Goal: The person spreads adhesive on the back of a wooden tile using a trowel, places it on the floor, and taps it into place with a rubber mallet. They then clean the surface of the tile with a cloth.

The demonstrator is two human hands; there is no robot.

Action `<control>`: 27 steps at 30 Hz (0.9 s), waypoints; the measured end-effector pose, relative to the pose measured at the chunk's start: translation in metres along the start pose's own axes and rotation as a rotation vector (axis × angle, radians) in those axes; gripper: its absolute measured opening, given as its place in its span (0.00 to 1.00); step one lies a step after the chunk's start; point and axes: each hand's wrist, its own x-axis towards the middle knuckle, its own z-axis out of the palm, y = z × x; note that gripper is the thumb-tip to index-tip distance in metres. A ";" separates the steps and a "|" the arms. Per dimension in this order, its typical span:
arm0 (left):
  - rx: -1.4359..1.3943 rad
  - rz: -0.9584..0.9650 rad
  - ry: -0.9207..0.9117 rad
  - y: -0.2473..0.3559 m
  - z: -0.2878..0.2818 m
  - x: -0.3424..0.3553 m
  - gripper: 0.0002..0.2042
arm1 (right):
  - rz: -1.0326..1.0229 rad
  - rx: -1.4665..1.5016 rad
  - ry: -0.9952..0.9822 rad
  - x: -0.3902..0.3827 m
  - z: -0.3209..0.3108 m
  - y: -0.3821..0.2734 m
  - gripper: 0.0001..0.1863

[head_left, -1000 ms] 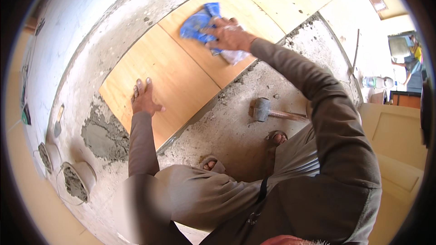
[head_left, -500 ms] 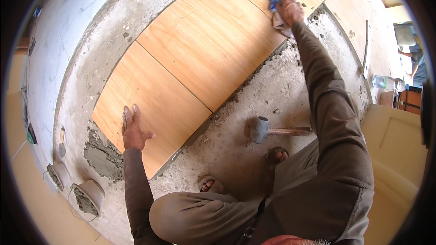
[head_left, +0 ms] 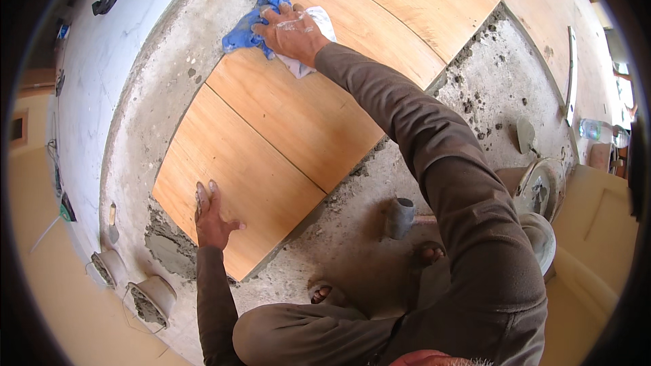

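My right hand (head_left: 296,35) presses a blue and white cloth (head_left: 245,32) onto the far left edge of a wood-look tile (head_left: 298,115), its fingers bent over the fabric. Part of the blue cloth hangs past the tile edge onto the concrete. On the nearest wood-look tile (head_left: 224,163), my left hand (head_left: 214,222) lies with fingers and thumb spread, holding nothing. A straight joint separates the two tiles, and more tiles of the same look continue beyond them. Wet grey mortar (head_left: 166,244) shows beside the nearest tile's left end.
A mallet (head_left: 399,218) lies on the rough concrete near my feet. Two mortar buckets (head_left: 154,301) stand at lower left, close to a trowel (head_left: 112,224). On the right are more buckets (head_left: 542,186), a long straightedge (head_left: 571,74) and a clear bottle (head_left: 590,129).
My right hand has swept the cloth leftward across the tiles, from their right edge to the far left edge. My left hand stays spread on the nearest tile. The view has shifted slightly.
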 end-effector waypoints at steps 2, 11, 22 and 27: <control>0.028 -0.014 0.016 0.006 -0.001 -0.001 0.65 | 0.123 -0.036 0.045 0.013 0.017 0.028 0.16; 0.062 -0.011 0.019 0.004 0.001 -0.003 0.66 | 0.768 -0.474 -0.239 -0.066 -0.028 0.304 0.20; -0.014 0.018 0.044 -0.002 0.004 -0.006 0.65 | 0.706 -0.208 -0.135 -0.167 -0.073 0.216 0.28; -0.007 0.010 0.041 -0.010 0.009 -0.006 0.65 | 0.647 0.017 -0.167 -0.140 -0.079 0.043 0.26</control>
